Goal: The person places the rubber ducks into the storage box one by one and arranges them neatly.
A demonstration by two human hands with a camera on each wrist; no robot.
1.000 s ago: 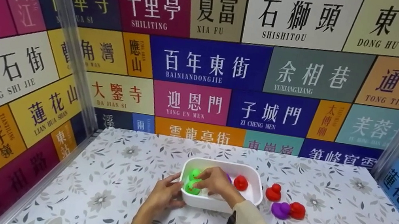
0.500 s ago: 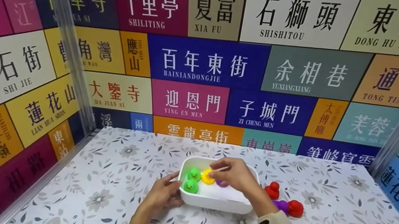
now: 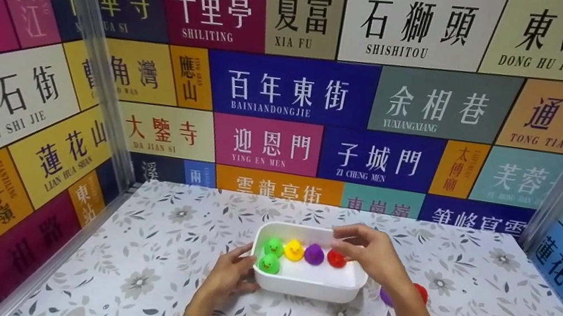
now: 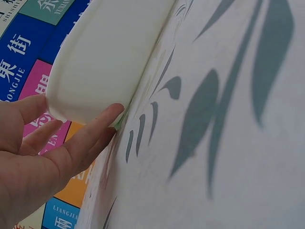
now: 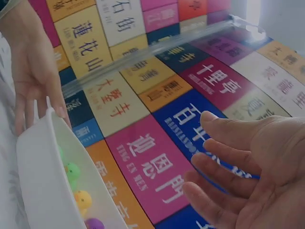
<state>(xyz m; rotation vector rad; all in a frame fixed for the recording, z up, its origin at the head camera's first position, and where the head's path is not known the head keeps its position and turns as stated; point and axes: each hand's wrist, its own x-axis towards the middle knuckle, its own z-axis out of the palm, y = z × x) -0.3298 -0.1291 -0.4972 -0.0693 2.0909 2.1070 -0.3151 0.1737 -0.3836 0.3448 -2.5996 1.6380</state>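
A white plastic box (image 3: 303,288) stands on the table, holding rubber ducks in a row: a green duck (image 3: 274,247), a yellow duck (image 3: 293,250), a purple duck (image 3: 314,254) and a red duck (image 3: 337,258). Another green duck (image 3: 269,264) sits in front of the first. At the box's left end, my left hand (image 3: 232,274) touches the wall with extended fingers (image 4: 90,136). Above the box's right end hovers my right hand (image 3: 371,251), partly covering the red duck. Its fingers (image 5: 209,167) are loosely bent and hold nothing.
Right of the box lie a purple duck (image 3: 386,296) and a red duck (image 3: 421,294), partly hidden by my right forearm. A floral cloth (image 3: 143,283) covers the table. Behind it rises a wall of colored sign panels (image 3: 292,89).
My right hand has moved right, from the green ducks past the yellow and purple ones to the red duck. The box's ducks stay in place. My left hand remains at the box.
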